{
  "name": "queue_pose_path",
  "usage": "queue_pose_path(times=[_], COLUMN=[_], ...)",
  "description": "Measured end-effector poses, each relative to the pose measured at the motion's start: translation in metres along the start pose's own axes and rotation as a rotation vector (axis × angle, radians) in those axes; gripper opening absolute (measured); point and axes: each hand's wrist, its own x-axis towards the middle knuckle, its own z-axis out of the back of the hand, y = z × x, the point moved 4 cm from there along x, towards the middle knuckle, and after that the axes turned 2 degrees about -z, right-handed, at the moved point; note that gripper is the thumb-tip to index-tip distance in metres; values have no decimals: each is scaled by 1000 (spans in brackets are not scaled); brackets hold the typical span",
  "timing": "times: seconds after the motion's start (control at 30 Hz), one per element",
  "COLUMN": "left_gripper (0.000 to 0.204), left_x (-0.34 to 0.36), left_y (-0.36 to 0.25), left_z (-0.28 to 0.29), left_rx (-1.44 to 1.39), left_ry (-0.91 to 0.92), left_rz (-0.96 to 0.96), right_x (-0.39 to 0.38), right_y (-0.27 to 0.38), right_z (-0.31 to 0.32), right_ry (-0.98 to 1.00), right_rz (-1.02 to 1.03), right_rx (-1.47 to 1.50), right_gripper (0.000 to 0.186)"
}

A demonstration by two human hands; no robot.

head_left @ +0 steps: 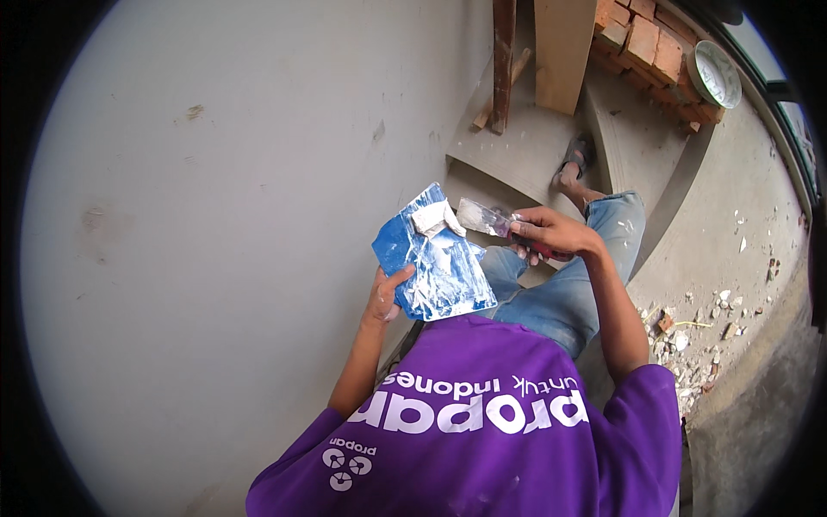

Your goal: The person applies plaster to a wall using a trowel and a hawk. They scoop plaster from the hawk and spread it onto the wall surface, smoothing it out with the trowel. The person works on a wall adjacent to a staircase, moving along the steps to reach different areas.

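Gripping a blue board (457, 280), the left hand (386, 295) is pinching its left edge. White paste (431, 220) is lying on the board, ahead and rightward of that hand. The right hand (550, 233) is clasping a putty knife (485, 218), which is pointing leftward toward the paste. Bricks (650, 50) are standing stacked well beyond that hand.

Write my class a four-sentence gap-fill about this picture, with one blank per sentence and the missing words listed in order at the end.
1. The left hand holds a board whose bare patches are ____ in colour.
2. The hand holding the putty knife is the person's ____ one.
3. The person's shirt is ____ with white print.
4. A round container sits by a pile of orange ____.

Missing words: blue; right; purple; bricks.
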Motion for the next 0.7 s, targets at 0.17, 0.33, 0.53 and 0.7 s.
queue_pose_path(times=[0.17, 0.33, 0.53, 0.7], left_gripper=[42, 26, 18, 23], left_x=[-12, -34, -47, -43], left_y=[-8, -27, -29, -20], left_z=[3, -29, -39, -30], left_rx=[260, 569, 930, 1035], left_ry=[-98, -183, -236, -181], left_rz=[-134, -438, -583, -557], right_x=[-15, -35, -22, -27], right_y=[17, 9, 25, 36], right_z=[10, -7, -37, -32], right_ry=[14, 169, 73, 30], right_rz=[-78, -133, -103, -59], right_rx=[-29, 108, 294, 171], right_gripper=[32, 34, 33, 34])
